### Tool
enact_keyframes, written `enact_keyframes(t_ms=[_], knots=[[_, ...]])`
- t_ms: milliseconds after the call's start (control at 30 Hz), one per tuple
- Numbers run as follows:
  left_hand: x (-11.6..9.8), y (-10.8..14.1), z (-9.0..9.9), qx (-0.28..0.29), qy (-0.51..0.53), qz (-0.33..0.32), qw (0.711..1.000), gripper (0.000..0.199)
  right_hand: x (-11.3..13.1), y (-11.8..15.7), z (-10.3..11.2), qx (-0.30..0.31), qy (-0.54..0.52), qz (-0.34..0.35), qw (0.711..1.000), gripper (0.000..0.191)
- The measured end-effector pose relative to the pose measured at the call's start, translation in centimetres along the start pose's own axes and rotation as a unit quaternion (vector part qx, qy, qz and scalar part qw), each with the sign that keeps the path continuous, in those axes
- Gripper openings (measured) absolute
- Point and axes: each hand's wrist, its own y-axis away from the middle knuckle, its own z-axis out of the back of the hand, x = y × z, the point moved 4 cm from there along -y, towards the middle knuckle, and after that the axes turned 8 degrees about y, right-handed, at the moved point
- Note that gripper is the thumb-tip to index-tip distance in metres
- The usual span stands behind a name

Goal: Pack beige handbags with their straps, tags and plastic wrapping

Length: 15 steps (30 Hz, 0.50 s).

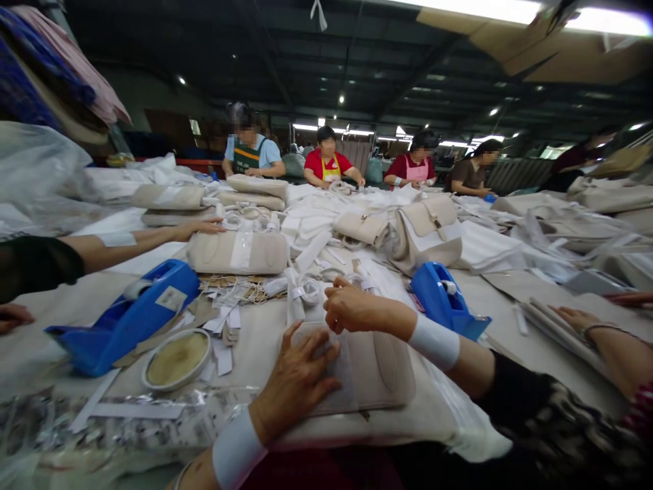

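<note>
Clock positions are taken from the beige bag (pixel 370 374), which lies flat at the near edge of the desk (pixel 249 371), directly before the wearer. The left hand (pixel 300 367) rests palm down at the bag's 9 o'clock, fingers spread across its surface. The right hand (pixel 347 307) is at 11 o'clock, by the far edge, fingers curled together; whether it grips anything cannot be told. 2 blue tape dispensers are noted: 1 at 10 o'clock (pixel 137 313), 1 at 2 o'clock (pixel 443 299). A round dish (pixel 176 361) sits at 9 o'clock, near loose paper tags (pixel 224 323). A flap bag (pixel 428 231) stands at 1 o'clock. At 11 o'clock, a co-worker's hand (pixel 204 228) reaches over a banded bag (pixel 268 253).
</note>
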Motion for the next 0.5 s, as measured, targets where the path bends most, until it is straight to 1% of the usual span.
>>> enact_keyframes(t_ms=[100,267,333,400,467,500], knots=[[0.0,0.0,0.1,-0.008,0.012,0.004,1.0,0.042,-0.4,-2.0,-0.9,0.014,0.014,0.011,1.0,0.016],[0.3,-0.1,-0.2,-0.015,0.03,0.028,0.999,0.045,-0.4,-3.0,-1.4,0.03,0.031,0.017,0.999,0.013],[0.4,-0.2,-0.3,-0.022,0.026,0.036,0.999,0.052,-0.2,-3.1,-1.2,0.033,0.039,0.015,0.999,0.014],[0.4,-0.2,-0.4,-0.03,0.012,0.038,0.999,0.062,0.0,-3.1,-1.0,0.034,0.047,0.012,0.998,0.015],[0.3,-0.2,-0.4,-0.028,-0.004,0.033,0.999,0.071,0.2,-3.1,-0.9,0.031,0.055,0.011,0.998,0.016],[0.3,-0.2,-0.3,-0.022,-0.009,0.029,0.999,0.073,0.3,-3.1,-0.9,0.027,0.059,0.01,0.998,0.016]])
